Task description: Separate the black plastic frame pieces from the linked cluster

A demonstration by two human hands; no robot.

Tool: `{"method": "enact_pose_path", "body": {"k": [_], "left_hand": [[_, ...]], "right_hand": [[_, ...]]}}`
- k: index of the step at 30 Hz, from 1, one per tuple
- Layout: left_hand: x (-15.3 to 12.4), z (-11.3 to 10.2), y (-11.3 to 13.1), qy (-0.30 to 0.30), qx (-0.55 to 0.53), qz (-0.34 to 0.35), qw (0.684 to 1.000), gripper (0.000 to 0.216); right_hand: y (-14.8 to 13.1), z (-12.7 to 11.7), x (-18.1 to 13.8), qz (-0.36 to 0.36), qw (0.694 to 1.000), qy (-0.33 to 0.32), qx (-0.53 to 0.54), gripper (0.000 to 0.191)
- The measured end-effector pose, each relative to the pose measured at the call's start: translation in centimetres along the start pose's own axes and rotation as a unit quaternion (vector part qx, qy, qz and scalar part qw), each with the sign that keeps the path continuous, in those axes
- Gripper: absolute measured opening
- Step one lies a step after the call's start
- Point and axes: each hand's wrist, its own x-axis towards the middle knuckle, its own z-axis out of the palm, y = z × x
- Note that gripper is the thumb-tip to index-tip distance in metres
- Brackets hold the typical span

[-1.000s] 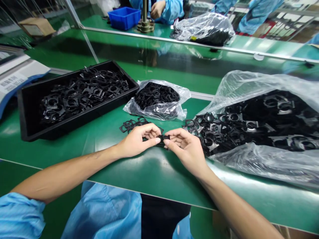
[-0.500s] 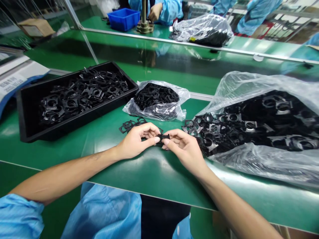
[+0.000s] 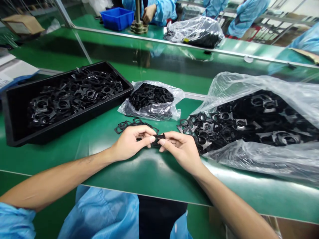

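Note:
Between my fingertips is a small black plastic part (image 3: 158,136), seen nearly edge-on and partly covered. My left hand (image 3: 129,141) pinches its left end with thumb and fingers; my right hand (image 3: 181,146) pinches the right end. Just behind my hands lie loose black ring-shaped parts (image 3: 124,125) on the green table (image 3: 139,176). Farther back stands a small clear bag (image 3: 175,114) filled with black rings (image 3: 152,96). To the right, a large open plastic bag (image 3: 229,83) spills black square frames with round holes (image 3: 208,126) toward my right hand.
A black tray (image 3: 74,124) heaped with black assembled-looking parts (image 3: 67,94) stands at the left. Beyond the metal rail (image 3: 119,36) are a blue bin (image 3: 117,20), a metal post (image 3: 138,26), another filled bag (image 3: 196,31) and a co-worker's hand (image 3: 149,13).
The view has shifted slightly, so most things sit a little farther left. Both hands keep their pinch on the black part, with little visible movement.

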Motion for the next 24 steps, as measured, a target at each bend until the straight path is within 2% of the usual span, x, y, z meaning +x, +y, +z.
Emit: {"method": "enact_pose_path", "body": {"k": [4,8,18,21,24], "left_hand": [[0.17,-0.01,-0.41,0.008,-0.014,-0.008,1.0,0.025],[0.32,-0.18,-0.53,0.014,-0.014,0.003,1.0,0.027],[0.4,-0.31,-0.7,0.009,-0.03,0.003,0.999,0.017],[0.37,-0.3,-0.77,0.023,-0.012,0.016,1.0,0.015],[0.28,-0.32,-0.66,0.039,0.028,0.059,0.997,0.014]], "right_hand": [[0.16,-0.09,0.25,0.029,0.999,-0.001,0.043,0.039],[0.16,-0.23,0.38,0.026,0.998,0.0,0.056,0.035],[0.57,-0.43,0.59,0.024,0.998,0.001,0.06,0.033],[0.82,-0.54,0.51,-0.005,1.0,0.002,0.026,0.027],[0.87,-0.55,0.3,-0.099,0.992,0.019,-0.078,0.01]]}}
